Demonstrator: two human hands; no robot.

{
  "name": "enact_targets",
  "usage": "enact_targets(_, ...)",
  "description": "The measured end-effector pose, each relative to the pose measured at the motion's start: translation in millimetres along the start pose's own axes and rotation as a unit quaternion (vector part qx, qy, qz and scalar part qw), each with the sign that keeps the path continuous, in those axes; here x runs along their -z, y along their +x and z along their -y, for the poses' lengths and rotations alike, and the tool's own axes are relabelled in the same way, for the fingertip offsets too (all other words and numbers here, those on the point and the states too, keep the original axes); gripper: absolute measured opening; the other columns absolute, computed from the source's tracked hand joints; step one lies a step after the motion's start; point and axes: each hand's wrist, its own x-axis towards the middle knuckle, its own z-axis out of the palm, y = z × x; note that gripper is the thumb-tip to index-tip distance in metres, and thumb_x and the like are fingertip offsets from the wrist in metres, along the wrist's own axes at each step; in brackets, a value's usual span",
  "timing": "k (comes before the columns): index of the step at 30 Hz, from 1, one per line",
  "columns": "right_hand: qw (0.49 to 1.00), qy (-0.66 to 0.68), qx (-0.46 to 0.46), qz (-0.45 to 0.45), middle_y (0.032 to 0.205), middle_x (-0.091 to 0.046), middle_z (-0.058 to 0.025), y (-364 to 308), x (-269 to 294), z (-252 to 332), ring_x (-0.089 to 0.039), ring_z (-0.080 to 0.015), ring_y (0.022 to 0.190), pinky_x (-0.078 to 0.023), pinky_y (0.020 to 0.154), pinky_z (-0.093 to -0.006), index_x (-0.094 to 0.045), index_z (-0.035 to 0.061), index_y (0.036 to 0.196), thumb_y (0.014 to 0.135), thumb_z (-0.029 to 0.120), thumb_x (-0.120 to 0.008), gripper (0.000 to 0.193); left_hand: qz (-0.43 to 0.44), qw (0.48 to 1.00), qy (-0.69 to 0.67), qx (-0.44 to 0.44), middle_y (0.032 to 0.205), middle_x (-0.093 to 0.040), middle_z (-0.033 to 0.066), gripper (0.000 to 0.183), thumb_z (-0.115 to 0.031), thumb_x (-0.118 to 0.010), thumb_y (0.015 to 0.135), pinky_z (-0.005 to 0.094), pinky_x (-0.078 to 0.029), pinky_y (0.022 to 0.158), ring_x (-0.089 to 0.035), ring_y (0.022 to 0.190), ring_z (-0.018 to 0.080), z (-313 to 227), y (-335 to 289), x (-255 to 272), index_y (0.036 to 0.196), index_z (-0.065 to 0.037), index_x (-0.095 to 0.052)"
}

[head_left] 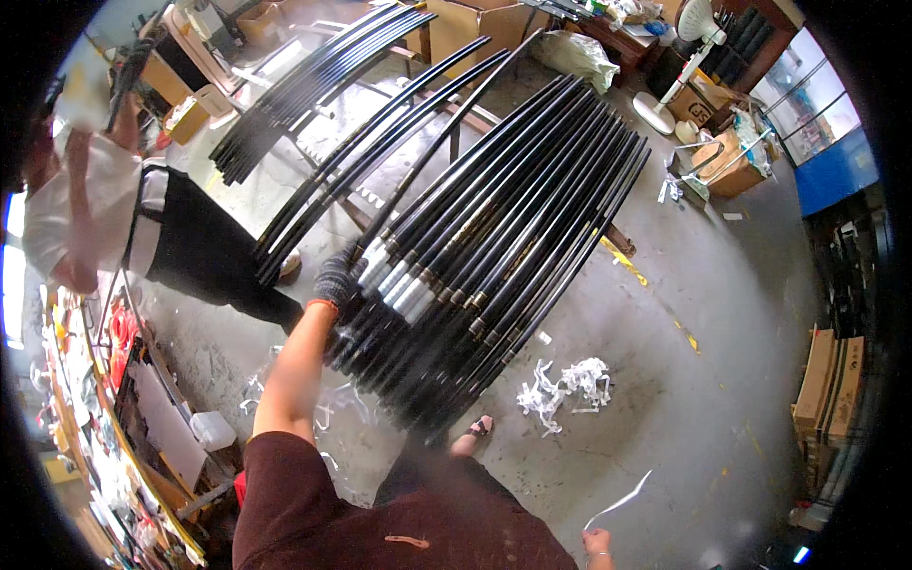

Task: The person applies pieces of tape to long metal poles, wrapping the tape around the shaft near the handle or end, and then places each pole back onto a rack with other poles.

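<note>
My left hand (337,275), in a dark grey knitted glove with an orange cuff, is closed around the near end of a black tube (427,157), which slants away to the far side. Beside it lies a wide row of long black tubes (532,190), several with white wrapping (408,296) around a section near my glove. The lower ends of the row look blurred. Low at the right, my bare right hand (597,543) pinches a thin white strip (622,499), which trails up and to the right, away from the tubes.
Crumpled white strips (565,389) litter the floor. More black tubes (313,95) lie on a rack at the far left. A person in black trousers (204,247) stands at the left. A white fan (698,24) and cardboard boxes (731,161) stand at the far right.
</note>
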Motion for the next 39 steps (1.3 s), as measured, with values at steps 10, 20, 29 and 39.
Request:
enact_targets(10,0.998,-0.017,0.016,-0.064,0.066,-0.064,-0.0112,-74,21,77,-0.059,-0.0216,0.061,-0.049,0.062,-0.0382,-0.064,-0.0015,0.072,0.068,0.016,-0.074,0.02,-0.004,0.988,0.15,-0.029,0.117,-0.059,0.0208,0.056,-0.018,-0.061,0.085,0.0501,-0.048,0.085,-0.06,0.102,0.0398,100,153,-71,0.138,-0.028,-0.043)
enact_targets(20,0.864,0.384,0.315,0.077,0.066,-0.041,0.0057,-123,119,526,-0.036,-0.0045,0.053,-0.031,0.048,-0.0207,-0.041,0.0118,0.078,0.082,0.009,-0.072,0.032,-0.082,0.985,0.138,-0.064,0.112,-0.061,0.0194,0.051,-0.012,-0.063,0.079,0.0489,-0.047,0.086,-0.058,0.102,0.0397,77,145,-83,0.129,-0.018,-0.052)
enact_targets(29,0.534,0.361,0.714,0.274,0.056,-0.039,0.0001,-238,164,663,-0.037,-0.0165,0.044,-0.028,0.042,-0.0289,-0.037,0.0103,0.069,0.05,0.042,-0.092,0.066,-0.221,0.972,-0.07,0.031,0.102,-0.057,0.014,0.035,-0.013,-0.075,0.079,0.038,-0.044,0.09,-0.054,0.102,0.0278,68,-115,-72,0.107,-0.002,-0.057)
enact_targets(39,0.509,0.415,0.717,0.235,0.062,-0.046,-0.0052,-284,168,612,-0.043,-0.0225,0.047,-0.035,0.044,-0.0322,-0.044,0.0068,0.078,0.064,0.041,-0.086,0.056,-0.059,0.572,-0.713,0.401,0.124,-0.061,0.0088,0.05,-0.033,-0.064,0.091,0.0458,-0.049,0.089,-0.059,0.108,0.0275,111,-239,-180,0.133,-0.009,-0.05)
